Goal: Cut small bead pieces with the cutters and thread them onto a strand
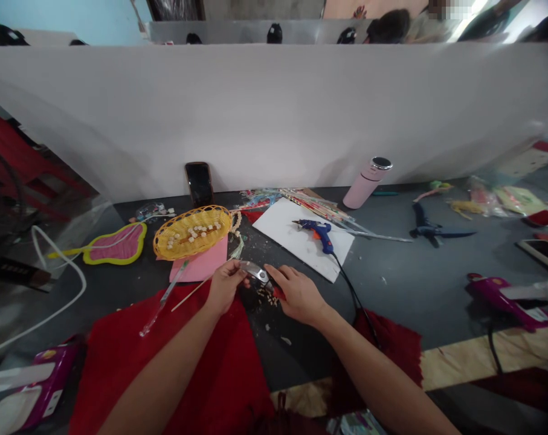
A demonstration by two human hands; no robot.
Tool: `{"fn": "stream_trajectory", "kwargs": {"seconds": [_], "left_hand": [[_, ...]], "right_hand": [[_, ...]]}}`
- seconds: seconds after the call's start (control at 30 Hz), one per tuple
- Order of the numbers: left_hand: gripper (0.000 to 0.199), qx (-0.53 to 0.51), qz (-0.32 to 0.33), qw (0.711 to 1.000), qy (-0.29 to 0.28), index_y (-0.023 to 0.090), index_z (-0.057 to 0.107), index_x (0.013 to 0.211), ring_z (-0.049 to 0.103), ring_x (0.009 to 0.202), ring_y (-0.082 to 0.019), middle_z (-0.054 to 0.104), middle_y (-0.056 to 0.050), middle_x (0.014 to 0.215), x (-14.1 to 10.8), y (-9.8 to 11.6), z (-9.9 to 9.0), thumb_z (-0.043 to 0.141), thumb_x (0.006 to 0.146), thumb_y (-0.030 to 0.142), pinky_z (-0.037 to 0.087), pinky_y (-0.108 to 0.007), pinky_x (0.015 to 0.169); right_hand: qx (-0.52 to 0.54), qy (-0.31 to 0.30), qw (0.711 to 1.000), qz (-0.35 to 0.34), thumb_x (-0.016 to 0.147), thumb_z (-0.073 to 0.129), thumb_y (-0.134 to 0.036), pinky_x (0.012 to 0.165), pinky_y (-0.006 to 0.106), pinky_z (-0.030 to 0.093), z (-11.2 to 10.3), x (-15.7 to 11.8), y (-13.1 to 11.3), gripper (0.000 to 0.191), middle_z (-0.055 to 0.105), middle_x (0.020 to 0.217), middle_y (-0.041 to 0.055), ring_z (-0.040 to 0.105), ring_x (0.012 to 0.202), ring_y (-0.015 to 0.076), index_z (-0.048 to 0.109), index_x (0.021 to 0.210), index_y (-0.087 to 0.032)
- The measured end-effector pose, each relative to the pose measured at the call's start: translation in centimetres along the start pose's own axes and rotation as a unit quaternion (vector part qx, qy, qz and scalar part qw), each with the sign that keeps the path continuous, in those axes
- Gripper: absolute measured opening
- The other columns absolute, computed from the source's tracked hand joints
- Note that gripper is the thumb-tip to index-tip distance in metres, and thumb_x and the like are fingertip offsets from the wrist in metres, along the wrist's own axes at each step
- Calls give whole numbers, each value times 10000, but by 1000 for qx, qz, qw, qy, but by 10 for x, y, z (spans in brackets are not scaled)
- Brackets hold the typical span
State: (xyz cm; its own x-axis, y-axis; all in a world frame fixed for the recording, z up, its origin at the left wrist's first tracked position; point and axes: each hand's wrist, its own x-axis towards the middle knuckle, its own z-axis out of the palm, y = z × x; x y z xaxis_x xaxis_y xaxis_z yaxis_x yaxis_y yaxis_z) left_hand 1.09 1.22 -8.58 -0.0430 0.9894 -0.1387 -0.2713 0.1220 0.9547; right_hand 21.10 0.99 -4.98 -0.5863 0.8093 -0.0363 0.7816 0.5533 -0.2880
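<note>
My right hand (298, 294) is wrapped round the red handle of pruning shears (254, 271), whose metal blades point left toward my other hand. My left hand (226, 284) is closed in a pinch beside the blade tips. A thin wooden stick (190, 296) runs out from under that hand toward the lower left; its gripped end is hidden by the fingers. Small pale cut pieces (268, 296) lie scattered on the dark table below the shears. Left of my hands, a yellow woven basket (185, 248) holds several small whitish pieces, with pink paper (214, 260) partly under it.
A blue glue gun (316, 232) rests on a white board (283, 223), its cord trailing forward. Behind stand a phone (199, 184) and a pink bottle (367, 183). Red cloth (174, 368) covers the near left. Dark blue pliers-like tool (430, 229) lies right.
</note>
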Motion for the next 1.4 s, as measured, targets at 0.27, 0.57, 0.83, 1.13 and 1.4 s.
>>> {"fn": "stream_trajectory", "kwargs": {"seconds": [0.27, 0.57, 0.83, 1.13, 1.4], "left_hand": [[158, -5, -35, 999, -35, 136, 599, 711, 504, 450, -67, 621, 13, 600, 1, 4, -3, 702, 651, 238, 428, -194, 471], [194, -2, -39, 999, -37, 129, 598, 706, 514, 428, -70, 628, 6, 578, 1, 4, -4, 722, 635, 260, 430, -194, 455], [209, -16, -54, 996, -65, 135, 602, 712, 509, 403, -75, 627, 3, 566, 3, 1, -8, 730, 643, 285, 430, -205, 435], [217, 6, -42, 997, -64, 137, 578, 690, 510, 421, -70, 620, 5, 581, 1, 1, -6, 714, 673, 306, 426, -197, 446], [186, 14, -26, 998, -48, 140, 582, 698, 507, 434, -66, 613, 12, 597, -1, -1, -6, 681, 697, 297, 429, -196, 456]], "right_hand": [[-5, -11, 1000, -17, 820, 453, -204, 907, 359, 357, -6, 0, 4, 647, 492, 1201, 100, 452, 1057, 236, 231, 1427, -236], [-8, -9, 1000, -28, 818, 430, -199, 885, 383, 358, -8, -2, 6, 701, 489, 1217, 114, 441, 1069, 255, 137, 1454, -210], [5, -16, 999, -41, 792, 435, -193, 894, 376, 363, -7, -1, 8, 679, 488, 1222, 117, 450, 1071, 249, 211, 1433, -198], [30, -13, 998, -49, 792, 453, -193, 892, 336, 387, -8, -2, 11, 604, 528, 1160, 105, 503, 1037, 226, 325, 1382, -200], [35, -22, 999, -13, 808, 470, -211, 854, 294, 407, -9, -3, 2, 570, 550, 1122, 82, 547, 987, 211, 339, 1362, -237]]}}
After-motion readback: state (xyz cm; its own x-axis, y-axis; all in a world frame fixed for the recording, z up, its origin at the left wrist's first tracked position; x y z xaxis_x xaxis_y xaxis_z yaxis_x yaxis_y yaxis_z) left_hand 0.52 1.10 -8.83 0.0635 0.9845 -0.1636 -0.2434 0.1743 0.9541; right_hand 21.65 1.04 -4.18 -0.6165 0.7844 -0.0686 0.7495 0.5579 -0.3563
